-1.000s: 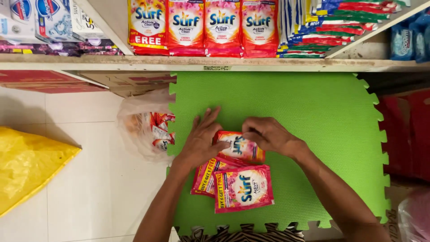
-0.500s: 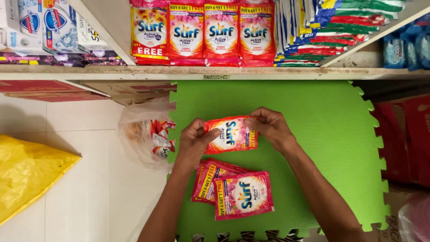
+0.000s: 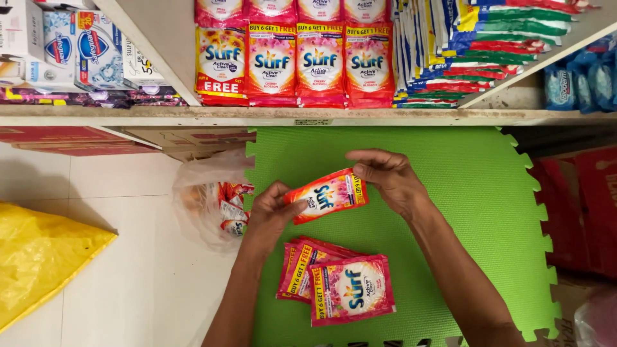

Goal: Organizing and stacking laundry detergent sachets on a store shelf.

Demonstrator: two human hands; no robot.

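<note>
— What do your hands have?

— Your left hand (image 3: 270, 215) and right hand (image 3: 385, 180) pinch one red-and-pink detergent sachet (image 3: 326, 195) between them, one at each end, fingers closed on it. You hold it tilted, just above the middle of the green foam mat (image 3: 463, 193).

— And below it?

— A small stack of pink sachets (image 3: 337, 286) lies on the mat near its front edge, between your forearms. A clear plastic bag (image 3: 209, 199) with more sachets sits off the mat's left edge on the tiled floor (image 3: 116, 186), a yellow bag (image 3: 38, 257) farther left. A shelf (image 3: 308, 115) of sachets runs along the mat's far edge.
</note>
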